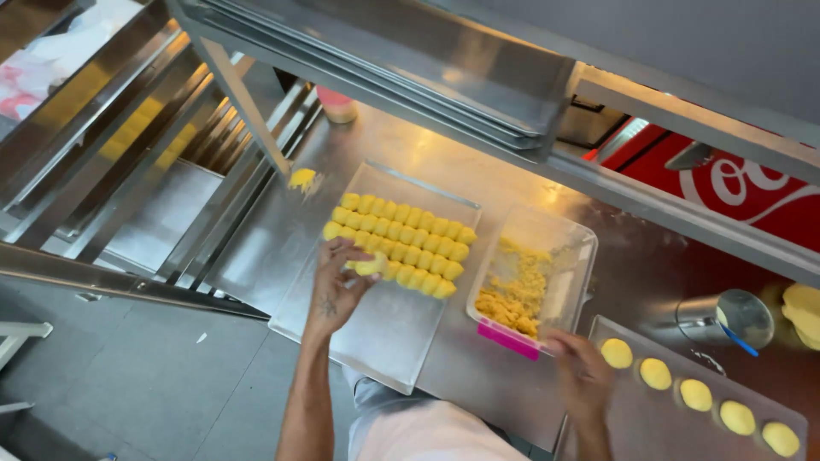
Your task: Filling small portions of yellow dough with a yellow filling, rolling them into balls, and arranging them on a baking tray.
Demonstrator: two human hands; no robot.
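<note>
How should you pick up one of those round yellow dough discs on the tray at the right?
Probably by its edges, coming from above. Each round yellow dough disc lies flat and apart from its neighbours on the flat metal tray, so fingers fit either side. The right hand is nearest; soft dough likely wants a gentle pinch.

The right hand (pixel 583 373) is blurred, so its fingers and grip cannot be made out. Part of the yellow dough piece (pixel 370 265) is hidden under the left hand (pixel 336 286). The tray of flat yellow discs (pixel 683 427) is cut off by the bottom edge. At the right edge, a pale yellow heap (pixel 803 314) is cropped, its kind untold. The pink-capped container (pixel 336 104) is half hidden behind the shelf rail (pixel 376 85).
</note>
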